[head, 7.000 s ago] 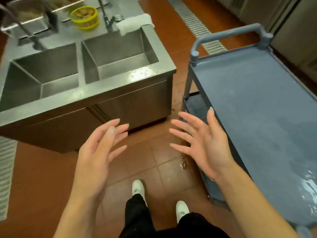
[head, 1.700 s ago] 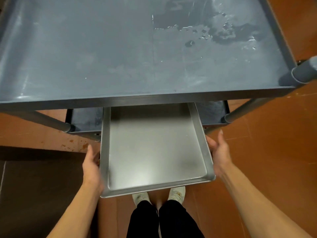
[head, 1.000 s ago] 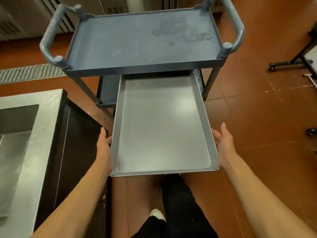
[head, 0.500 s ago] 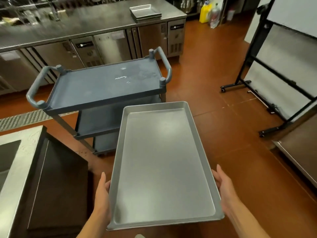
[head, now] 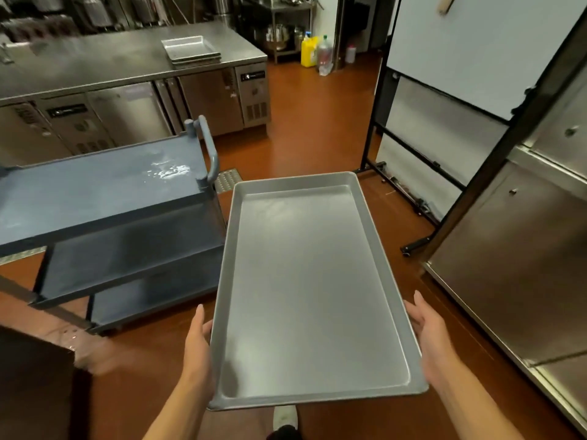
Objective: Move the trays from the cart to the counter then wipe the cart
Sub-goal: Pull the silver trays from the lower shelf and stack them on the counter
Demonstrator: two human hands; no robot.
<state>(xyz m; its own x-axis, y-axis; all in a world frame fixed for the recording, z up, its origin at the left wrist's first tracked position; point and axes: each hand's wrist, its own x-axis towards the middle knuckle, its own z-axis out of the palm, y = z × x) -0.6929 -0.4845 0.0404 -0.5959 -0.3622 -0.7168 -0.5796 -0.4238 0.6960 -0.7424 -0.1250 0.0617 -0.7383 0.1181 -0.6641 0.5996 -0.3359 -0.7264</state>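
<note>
Tray carried clear of the cart, gripped on both long edges.
The large rectangular silver metal tray (head: 311,290) hangs level between left hand (head: 198,344) and right hand (head: 428,331); the grey-blue three-shelf plastic cart (head: 104,198) stands left, stacked trays (head: 190,49) on the steel tabletop (head: 104,61) beyond.

A commercial kitchen: a long stainless-steel worktop (head: 104,63) over under-counter refrigeration units (head: 252,93) runs along the far left, steel cabinets (head: 514,258) line the right, the floor (head: 317,122) is red-brown tile (with a metal drain grate), and a grey three-shelf cart (head: 104,198) stands near.
</note>
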